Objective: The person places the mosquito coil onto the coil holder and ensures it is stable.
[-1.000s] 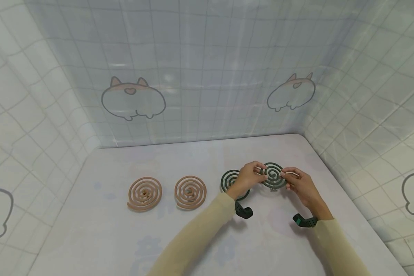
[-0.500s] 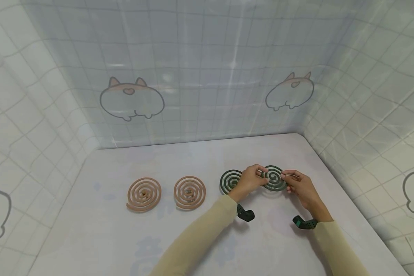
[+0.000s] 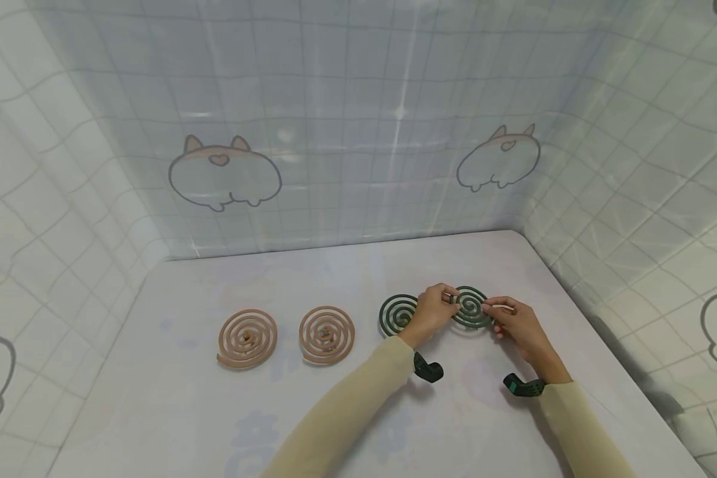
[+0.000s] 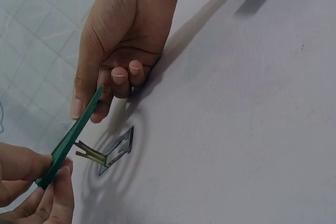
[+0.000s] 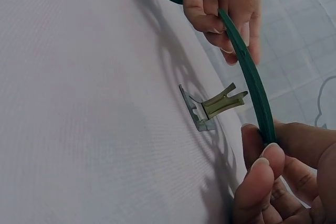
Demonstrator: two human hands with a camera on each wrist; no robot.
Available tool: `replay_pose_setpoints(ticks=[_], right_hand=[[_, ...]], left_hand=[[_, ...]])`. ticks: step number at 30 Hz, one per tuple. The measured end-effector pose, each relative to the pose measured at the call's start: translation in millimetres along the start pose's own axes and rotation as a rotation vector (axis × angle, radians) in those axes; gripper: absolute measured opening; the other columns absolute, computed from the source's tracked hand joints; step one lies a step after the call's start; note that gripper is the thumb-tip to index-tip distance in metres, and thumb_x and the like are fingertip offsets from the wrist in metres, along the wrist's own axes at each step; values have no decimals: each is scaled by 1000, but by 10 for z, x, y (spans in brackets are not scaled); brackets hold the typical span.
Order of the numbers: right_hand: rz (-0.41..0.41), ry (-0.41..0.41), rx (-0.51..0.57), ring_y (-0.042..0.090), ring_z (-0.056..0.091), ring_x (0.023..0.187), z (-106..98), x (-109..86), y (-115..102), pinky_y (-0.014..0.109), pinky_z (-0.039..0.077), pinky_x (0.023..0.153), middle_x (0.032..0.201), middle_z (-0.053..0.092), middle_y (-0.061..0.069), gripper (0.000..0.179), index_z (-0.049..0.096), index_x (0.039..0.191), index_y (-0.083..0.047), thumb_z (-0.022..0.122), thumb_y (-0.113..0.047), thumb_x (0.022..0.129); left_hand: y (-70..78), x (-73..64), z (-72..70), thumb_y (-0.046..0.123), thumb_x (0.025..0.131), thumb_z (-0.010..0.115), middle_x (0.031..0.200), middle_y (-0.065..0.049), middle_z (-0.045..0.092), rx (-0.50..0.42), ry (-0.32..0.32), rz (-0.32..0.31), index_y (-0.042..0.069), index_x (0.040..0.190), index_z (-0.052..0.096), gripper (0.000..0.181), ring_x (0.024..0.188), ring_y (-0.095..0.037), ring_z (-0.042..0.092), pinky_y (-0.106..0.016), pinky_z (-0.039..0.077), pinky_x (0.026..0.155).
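Note:
Between both hands is a dark green mosquito coil, pinched at its opposite edges. My left hand grips its left rim between thumb and fingers, and my right hand pinches the right rim. In the wrist views the coil tilts just above a small metal coil stand, whose forked prong points up at it. A narrow gap shows between prong and coil. From the head view the coil hides the stand. Another green coil lies partly behind my left hand and wrist.
Two brown mosquito coils, a left one and a right one, sit on the left half of the white table. Tile-patterned curtain walls enclose the back and sides.
Both hands have lowered the green coil slightly, toward the table. The stand that showed below its rim in the head view is now covered. The other coils stay put.

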State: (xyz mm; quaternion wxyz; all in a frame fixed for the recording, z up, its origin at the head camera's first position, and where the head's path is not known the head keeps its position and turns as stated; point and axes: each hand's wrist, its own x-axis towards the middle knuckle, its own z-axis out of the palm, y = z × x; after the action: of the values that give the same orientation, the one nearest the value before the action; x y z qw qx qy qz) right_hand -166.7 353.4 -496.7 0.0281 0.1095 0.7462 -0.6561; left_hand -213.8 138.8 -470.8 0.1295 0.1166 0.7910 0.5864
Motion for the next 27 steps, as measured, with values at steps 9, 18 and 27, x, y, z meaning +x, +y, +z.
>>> replay_pose_setpoints(ticks=[9,18,27], right_hand=[[10,5,-50,9,54,59,-9,13,18,24,52,53,86,70,0,42,59,125,2,73,-27,99],[16,24,-75,9,53,56,13,-1,20,24,50,50,79,68,-1,38,60,125,1,72,-25,99],[11,24,-61,8,53,55,33,-4,8,24,50,50,75,66,-1,37,60,123,1,73,-24,99]], left_hand=[[-13,29,19,4,96,72,103,-4,65,21,18,13,9,117,73,22,82,-10,57,-26,50,72],[-45,38,39,4,95,74,97,-1,63,14,13,7,10,118,73,24,78,-9,57,-24,48,63],[-48,44,40,3,95,73,106,-5,65,24,19,45,8,119,73,24,80,-8,55,-24,49,69]])
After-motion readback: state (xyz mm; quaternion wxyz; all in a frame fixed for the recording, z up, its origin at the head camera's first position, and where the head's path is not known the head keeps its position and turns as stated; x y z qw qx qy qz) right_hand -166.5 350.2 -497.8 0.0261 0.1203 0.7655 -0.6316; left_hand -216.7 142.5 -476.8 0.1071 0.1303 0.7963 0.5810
